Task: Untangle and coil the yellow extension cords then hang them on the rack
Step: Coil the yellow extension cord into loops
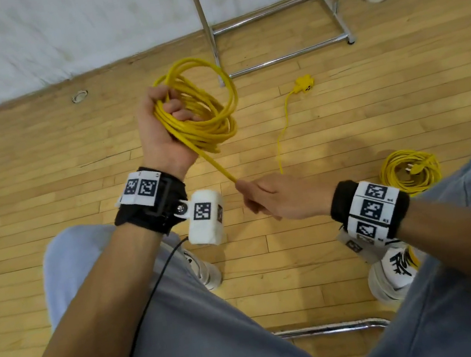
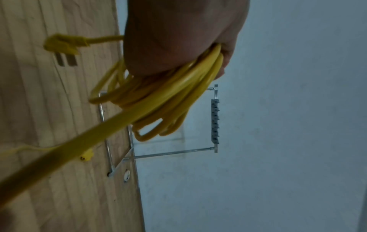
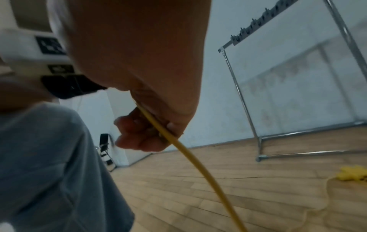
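A pale wooden plank floor (image 1: 44, 162) runs up to a white wall, and the person sits over it in grey trousers. The yellow cord coil (image 1: 207, 112) is gathered in the left hand (image 1: 160, 128), whose fingers curl round the bunched loops, held up above the floor. From that coil one straight run of cord (image 1: 214, 163) leads down to the right hand (image 1: 279, 199), which pinches it between curled fingers near the knees. The plug (image 2: 61, 45) of this cord sticks out beside the left hand. Its loose tail lies across the floor to a yellow socket end (image 1: 304, 85), near the foot of the chrome rack (image 1: 281, 16) by the wall. A second coiled yellow cord (image 1: 409, 172) rests on the floor beside the right wrist, well apart from the rack
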`<action>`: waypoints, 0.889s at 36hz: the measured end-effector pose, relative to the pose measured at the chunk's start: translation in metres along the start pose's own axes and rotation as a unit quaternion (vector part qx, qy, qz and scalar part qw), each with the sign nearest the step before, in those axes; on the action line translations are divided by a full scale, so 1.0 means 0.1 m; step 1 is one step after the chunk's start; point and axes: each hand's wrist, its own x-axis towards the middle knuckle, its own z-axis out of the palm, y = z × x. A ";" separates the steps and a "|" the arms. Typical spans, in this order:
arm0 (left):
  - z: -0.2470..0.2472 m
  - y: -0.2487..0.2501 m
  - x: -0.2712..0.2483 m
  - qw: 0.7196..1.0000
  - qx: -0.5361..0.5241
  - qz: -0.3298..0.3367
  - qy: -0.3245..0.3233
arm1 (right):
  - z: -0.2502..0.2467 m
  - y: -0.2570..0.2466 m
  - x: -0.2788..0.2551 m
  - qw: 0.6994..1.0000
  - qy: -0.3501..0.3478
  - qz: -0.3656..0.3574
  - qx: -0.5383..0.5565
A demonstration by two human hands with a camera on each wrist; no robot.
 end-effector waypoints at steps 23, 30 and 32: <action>-0.50 -0.19 -0.41 0.869 0.401 -0.209 -0.201 | -0.96 0.28 0.12 0.933 0.170 0.092 -0.303; -0.56 -0.50 -0.46 0.776 0.595 -0.177 -0.108 | -0.78 0.09 0.17 0.914 0.168 0.104 -0.353; -0.56 -0.59 -0.43 0.772 0.612 -0.157 -0.069 | -0.69 0.01 0.17 0.914 0.173 0.103 -0.353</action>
